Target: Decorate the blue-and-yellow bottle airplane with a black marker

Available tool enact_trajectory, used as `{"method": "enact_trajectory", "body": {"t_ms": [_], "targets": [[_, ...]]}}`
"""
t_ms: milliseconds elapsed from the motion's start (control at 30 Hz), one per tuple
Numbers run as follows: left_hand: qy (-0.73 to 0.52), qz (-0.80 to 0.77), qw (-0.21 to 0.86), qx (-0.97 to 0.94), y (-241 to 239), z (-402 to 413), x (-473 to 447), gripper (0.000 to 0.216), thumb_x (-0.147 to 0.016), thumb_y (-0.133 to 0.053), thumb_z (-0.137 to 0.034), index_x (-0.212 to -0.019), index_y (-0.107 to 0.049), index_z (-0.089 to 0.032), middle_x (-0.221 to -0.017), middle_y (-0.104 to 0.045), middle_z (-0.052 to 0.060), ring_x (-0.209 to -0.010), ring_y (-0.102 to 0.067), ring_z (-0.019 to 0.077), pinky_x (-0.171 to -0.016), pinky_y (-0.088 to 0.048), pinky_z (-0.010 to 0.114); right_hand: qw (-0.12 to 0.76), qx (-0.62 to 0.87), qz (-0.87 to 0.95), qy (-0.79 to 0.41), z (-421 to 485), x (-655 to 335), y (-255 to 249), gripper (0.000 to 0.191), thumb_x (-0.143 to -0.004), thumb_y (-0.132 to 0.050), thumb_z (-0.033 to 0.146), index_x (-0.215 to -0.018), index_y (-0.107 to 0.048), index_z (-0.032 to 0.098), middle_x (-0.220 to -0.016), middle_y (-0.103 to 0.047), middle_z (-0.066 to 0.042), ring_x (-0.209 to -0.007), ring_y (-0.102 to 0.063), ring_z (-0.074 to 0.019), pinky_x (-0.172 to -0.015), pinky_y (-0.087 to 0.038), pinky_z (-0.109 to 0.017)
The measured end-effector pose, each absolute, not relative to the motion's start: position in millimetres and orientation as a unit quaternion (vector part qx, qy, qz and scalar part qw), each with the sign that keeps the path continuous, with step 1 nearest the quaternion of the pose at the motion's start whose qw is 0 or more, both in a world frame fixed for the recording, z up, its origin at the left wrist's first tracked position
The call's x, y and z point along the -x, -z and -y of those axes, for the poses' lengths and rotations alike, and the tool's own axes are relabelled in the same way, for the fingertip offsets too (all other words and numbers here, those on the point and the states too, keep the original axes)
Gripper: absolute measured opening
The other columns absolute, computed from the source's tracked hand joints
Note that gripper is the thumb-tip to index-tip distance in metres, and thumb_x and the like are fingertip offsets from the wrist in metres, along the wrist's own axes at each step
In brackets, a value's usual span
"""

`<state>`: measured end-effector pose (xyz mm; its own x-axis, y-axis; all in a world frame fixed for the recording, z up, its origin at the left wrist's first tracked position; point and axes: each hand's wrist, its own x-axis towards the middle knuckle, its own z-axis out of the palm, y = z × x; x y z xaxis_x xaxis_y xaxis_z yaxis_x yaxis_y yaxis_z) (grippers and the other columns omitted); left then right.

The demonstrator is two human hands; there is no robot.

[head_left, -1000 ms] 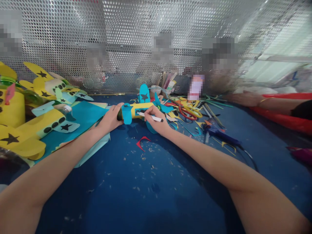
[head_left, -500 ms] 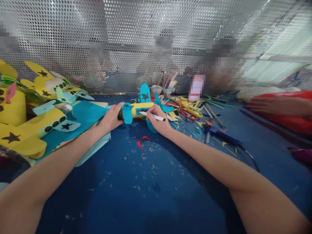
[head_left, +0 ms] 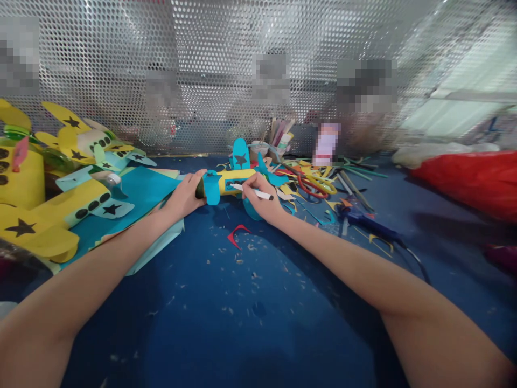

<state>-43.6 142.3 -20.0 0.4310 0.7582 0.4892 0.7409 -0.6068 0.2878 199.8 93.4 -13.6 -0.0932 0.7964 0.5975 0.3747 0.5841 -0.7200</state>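
A toy airplane [head_left: 226,182] with a yellow body and blue wings lies on its side across the blue table. My left hand [head_left: 188,195] is wrapped round its dark end at the left. In my right hand [head_left: 260,198] is a white marker [head_left: 258,193] with a black end, pinched between the fingers. The marker's tip meets a blue strip with dark window shapes on the airplane's side. A blue fin [head_left: 240,153] with a dark star stands up behind the body. The airplane's right end is partly hidden by my right hand.
More yellow airplanes [head_left: 86,202] lie at the left on blue sheets [head_left: 147,188]. Scissors [head_left: 317,187], paper scraps and a glue gun [head_left: 369,222] are to the right. A red scrap [head_left: 237,235] lies in front. A red bag [head_left: 468,175] sits far right.
Another person's hand at the far right has gone from the red bag. My hands, the marker and the airplane have hardly moved.
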Motion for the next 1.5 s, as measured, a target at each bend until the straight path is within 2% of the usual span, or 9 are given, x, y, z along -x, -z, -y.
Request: {"method": "enact_trajectory", "body": {"t_ms": [533, 733, 933, 1500], "targets": [[-0.303, -0.437, 0.006, -0.847, 20.4, -143.2, 43.5, 0.081, -0.071, -0.078, -0.021, -0.142, -0.039, -0.022, -0.132, -0.059, 0.013, -0.12, -0.058, 0.0332, -0.102, -0.048, 0.049, 0.526, 0.407, 0.715, -0.214, -92.9, -199.6, 13.4, 0.017, -0.089, -0.057, 0.031, -0.078, -0.046, 0.025, -0.063, -0.06, 0.004, -0.061, -0.056, -0.0147, -0.066, -0.043, -0.033], [-0.299, -0.433, 0.014, -0.85, 19.1, -142.8, 43.6, 0.079, -0.073, -0.078, -0.022, -0.142, -0.039, -0.017, -0.134, -0.058, 0.016, -0.121, -0.057, 0.0345, -0.101, -0.048, 0.05, 0.538, 0.405, 0.708, -0.211, -93.8, -200.0, 14.7, 0.017, -0.09, -0.056, 0.031, -0.078, -0.045, 0.025, -0.062, -0.058, 0.004, -0.06, -0.055, -0.0141, -0.065, -0.043, -0.032], [-0.301, -0.438, 0.011, -0.847, 20.7, -143.2, 43.7, 0.079, -0.072, -0.077, -0.02, -0.142, -0.04, -0.022, -0.134, -0.058, 0.013, -0.121, -0.057, 0.033, -0.103, -0.047, 0.048, 0.534, 0.402, 0.713, -0.21, -92.8, -200.0, 13.4, 0.017, -0.09, -0.056, 0.033, -0.079, -0.045, 0.025, -0.063, -0.058, 0.004, -0.059, -0.054, -0.0144, -0.064, -0.042, -0.032], [-0.304, -0.443, 0.022, -0.843, 20.8, -143.1, 44.2, 0.08, -0.071, -0.079, -0.023, -0.142, -0.04, -0.023, -0.128, -0.059, 0.013, -0.117, -0.059, 0.0338, -0.097, -0.051, 0.048, 0.528, 0.413, 0.716, -0.196, -91.3, -199.4, 11.5, 0.015, -0.089, -0.054, 0.027, -0.077, -0.045, 0.025, -0.062, -0.059, 0.004, -0.06, -0.055, -0.0148, -0.065, -0.043, -0.033]]}}
